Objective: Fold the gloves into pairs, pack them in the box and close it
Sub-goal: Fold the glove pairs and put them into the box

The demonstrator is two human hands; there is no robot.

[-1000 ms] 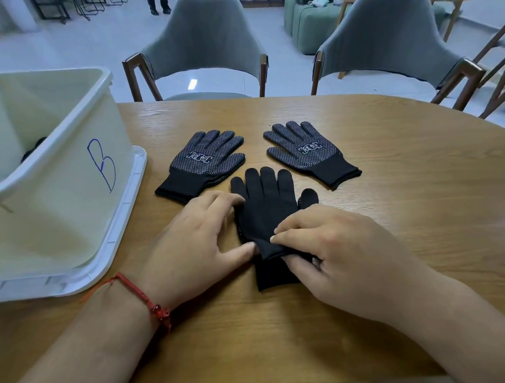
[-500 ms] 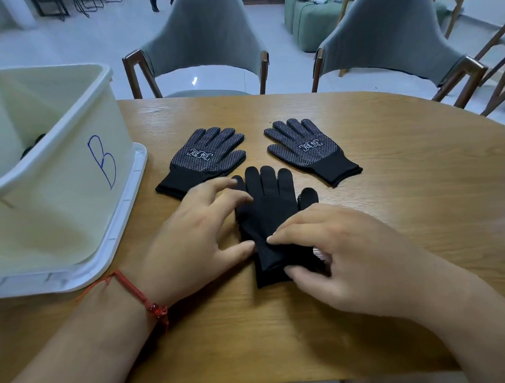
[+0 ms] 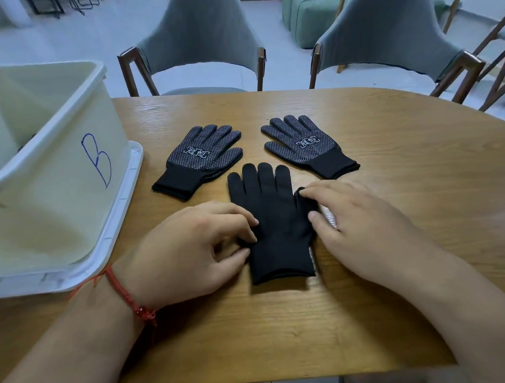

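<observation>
In the head view, we are looking down at a wooden table (image 3: pixel 374 163) with a plain black glove (image 3: pixel 275 219) lying flat at its middle, fingers pointing away from us and cuff toward us. We are resting the left hand (image 3: pixel 190 252) against the left edge of that glove, its fingertips (image 3: pixel 251 234) curled and pinching the fabric at the palm. We are laying the right hand (image 3: pixel 362 224) along the glove's right edge, loosely open, with 1 finger touching the glove's thumb; it is gripping nothing that we can see. Beyond the black glove, 2 dotted gloves are lying palm up and apart from each other: the left dotted glove (image 3: pixel 202 157) just past its upper left, the right dotted glove (image 3: pixel 304 145) just past its upper right. To the left of the black glove, the white box (image 3: pixel 56 171) marked with a blue B is standing open on its lid (image 3: pixel 122 214). 2 grey chairs (image 3: pixel 201 40) are standing behind the table.
</observation>
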